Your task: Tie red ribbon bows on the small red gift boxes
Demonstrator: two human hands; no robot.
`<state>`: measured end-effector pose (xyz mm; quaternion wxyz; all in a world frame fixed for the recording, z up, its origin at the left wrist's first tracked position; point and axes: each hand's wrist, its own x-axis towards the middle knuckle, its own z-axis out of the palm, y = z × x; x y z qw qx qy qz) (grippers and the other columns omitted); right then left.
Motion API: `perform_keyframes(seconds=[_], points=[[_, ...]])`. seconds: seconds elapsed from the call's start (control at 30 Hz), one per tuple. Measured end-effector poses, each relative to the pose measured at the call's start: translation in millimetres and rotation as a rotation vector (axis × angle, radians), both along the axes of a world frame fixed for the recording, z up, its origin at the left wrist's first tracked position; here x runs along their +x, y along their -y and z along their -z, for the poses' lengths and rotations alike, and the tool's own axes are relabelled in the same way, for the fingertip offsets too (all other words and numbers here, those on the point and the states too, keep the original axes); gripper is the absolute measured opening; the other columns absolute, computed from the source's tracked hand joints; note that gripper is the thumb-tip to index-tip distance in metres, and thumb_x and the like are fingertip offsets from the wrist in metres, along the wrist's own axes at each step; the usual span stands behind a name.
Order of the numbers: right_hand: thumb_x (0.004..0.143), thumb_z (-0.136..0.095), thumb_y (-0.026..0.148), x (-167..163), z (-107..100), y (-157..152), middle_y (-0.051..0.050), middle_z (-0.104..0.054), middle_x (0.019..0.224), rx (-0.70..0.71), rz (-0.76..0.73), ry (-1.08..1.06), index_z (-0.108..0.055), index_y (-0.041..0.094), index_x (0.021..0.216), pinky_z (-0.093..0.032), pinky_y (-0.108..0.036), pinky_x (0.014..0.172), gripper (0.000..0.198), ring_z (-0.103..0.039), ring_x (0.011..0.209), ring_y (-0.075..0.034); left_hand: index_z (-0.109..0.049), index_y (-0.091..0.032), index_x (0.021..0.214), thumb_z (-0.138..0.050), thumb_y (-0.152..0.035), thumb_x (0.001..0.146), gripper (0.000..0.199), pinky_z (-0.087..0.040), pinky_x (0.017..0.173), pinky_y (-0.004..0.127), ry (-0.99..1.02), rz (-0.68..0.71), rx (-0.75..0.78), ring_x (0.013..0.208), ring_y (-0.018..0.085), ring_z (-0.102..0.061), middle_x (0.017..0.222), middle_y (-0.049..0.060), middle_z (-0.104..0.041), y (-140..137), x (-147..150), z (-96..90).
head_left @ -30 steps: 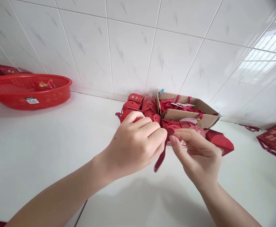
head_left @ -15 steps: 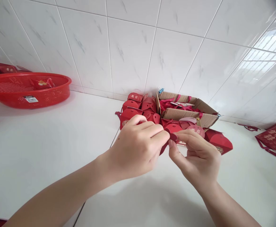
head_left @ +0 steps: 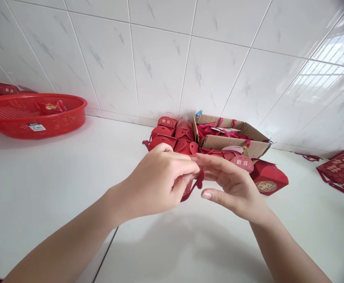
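Note:
My left hand (head_left: 167, 179) is closed on a red paper gift box (head_left: 200, 180), most of which is hidden behind the fingers. A curved, notched flap of the box sticks out to the right of my left thumb. My right hand (head_left: 232, 182) is open just beside it, thumb apart from the stretched fingers. Its fingertips reach behind the flap close to my left fingers; whether they touch the box I cannot tell. Right behind my hands stand several folded red gift boxes (head_left: 161, 142), and one with a gold round print (head_left: 269, 177) sits on the right.
A cardboard box (head_left: 233, 143) holding red ribbons stands against the tiled wall (head_left: 157, 59). To the left is a red plastic basket (head_left: 60, 125) with a small red packet (head_left: 52, 107) inside. A red bag with gold lettering (head_left: 341, 167) lies at far right on the white table (head_left: 57, 177).
My right thumb and fingers have spread apart from their pinch on the red flap. Both hands have shifted slightly left, and more of the flap shows below my left fingers.

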<state>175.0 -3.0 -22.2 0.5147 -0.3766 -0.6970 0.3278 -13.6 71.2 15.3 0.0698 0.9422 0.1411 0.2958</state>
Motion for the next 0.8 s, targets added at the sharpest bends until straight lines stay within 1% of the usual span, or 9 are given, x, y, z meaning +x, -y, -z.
perform_keyframes(seconds=[0.07,0.1,0.2,0.27,0.47,0.53,0.6,0.7,0.8], points=[[0.078,-0.07,0.013,2,1,-2,-0.003,-0.063,0.121,-0.032,-0.147,-0.058,-0.056,0.033,0.124,-0.054,-0.038,0.093,0.052,-0.064,0.104,-0.018,-0.058,-0.019,0.062,-0.047,-0.008,0.08,0.024,-0.034,0.066,0.031,-0.01,-0.012,0.007,0.049,0.01,-0.04,0.053,-0.006,-0.054,2,-4,-1.8],[0.08,-0.068,0.013,2,2,-3,-0.002,-0.066,0.115,-0.045,-0.161,-0.085,-0.059,0.032,0.12,-0.056,-0.036,0.089,0.046,-0.066,0.098,-0.017,-0.059,-0.019,0.063,-0.047,-0.008,0.08,0.023,-0.033,0.065,0.031,-0.009,-0.023,0.015,0.049,0.01,-0.04,0.054,-0.005,-0.055,3,-5,-2.4],[0.081,-0.066,0.012,-3,5,-5,-0.002,-0.071,0.095,-0.045,-0.057,-0.159,-0.068,0.027,0.104,-0.06,-0.029,0.076,0.027,-0.068,0.086,-0.015,-0.059,-0.018,0.064,-0.047,-0.011,0.08,0.021,-0.032,0.06,0.031,-0.005,-0.061,0.051,0.047,0.01,-0.038,0.052,-0.005,-0.054,8,-6,-3.2],[0.079,-0.069,0.012,-7,6,-5,-0.001,-0.072,0.088,-0.008,0.013,-0.176,-0.07,0.025,0.095,-0.06,-0.026,0.072,0.02,-0.068,0.082,-0.014,-0.058,-0.018,0.063,-0.046,-0.011,0.08,0.022,-0.032,0.059,0.031,-0.035,-0.09,0.054,0.046,0.01,-0.037,0.05,-0.005,-0.053,11,-5,-3.1],[0.08,-0.067,0.013,-11,8,-3,-0.001,-0.069,0.083,0.073,0.085,-0.128,-0.069,0.024,0.089,-0.058,-0.026,0.068,0.014,-0.065,0.077,-0.013,-0.053,-0.018,0.062,-0.04,-0.013,0.085,0.027,-0.034,0.064,0.032,-0.121,-0.145,-0.008,0.047,0.01,-0.039,0.053,-0.005,-0.053,14,-4,-5.4],[0.08,-0.068,0.013,-6,7,-4,-0.001,-0.069,0.083,0.085,0.108,-0.076,-0.068,0.024,0.088,-0.057,-0.026,0.069,0.013,-0.065,0.078,-0.013,-0.057,-0.019,0.071,-0.043,-0.02,0.087,0.021,-0.036,0.067,0.031,-0.128,-0.182,-0.038,0.056,0.011,-0.048,0.063,-0.004,-0.059,9,-7,-8.1],[0.079,-0.068,0.013,1,8,-8,-0.001,-0.069,0.083,0.108,0.153,0.007,-0.068,0.024,0.086,-0.056,-0.027,0.069,0.012,-0.064,0.079,-0.014,-0.059,-0.021,0.09,-0.05,-0.032,0.087,0.015,-0.039,0.071,0.031,-0.122,-0.278,-0.055,0.073,0.015,-0.056,0.083,-0.002,-0.064,2,-12,-10.6],[0.081,-0.066,0.013,10,16,-20,-0.003,-0.069,0.085,0.177,0.167,0.118,-0.067,0.023,0.086,-0.054,-0.032,0.073,0.011,-0.064,0.081,-0.017,-0.051,-0.023,0.114,-0.057,-0.046,0.08,0.041,-0.041,0.071,0.032,-0.185,-0.416,-0.133,0.091,0.023,-0.057,0.108,0.004,-0.062,-14,-19,-10.6],[0.082,-0.064,0.012,10,30,-35,-0.003,-0.07,0.084,0.23,0.13,0.131,-0.066,0.022,0.085,-0.052,-0.039,0.082,0.011,-0.064,0.08,-0.017,-0.047,-0.026,0.116,-0.058,-0.042,0.077,0.044,-0.039,0.059,0.028,-0.347,-0.416,-0.327,0.079,0.021,-0.059,0.104,0.004,-0.062,-31,-20,-3.8]])
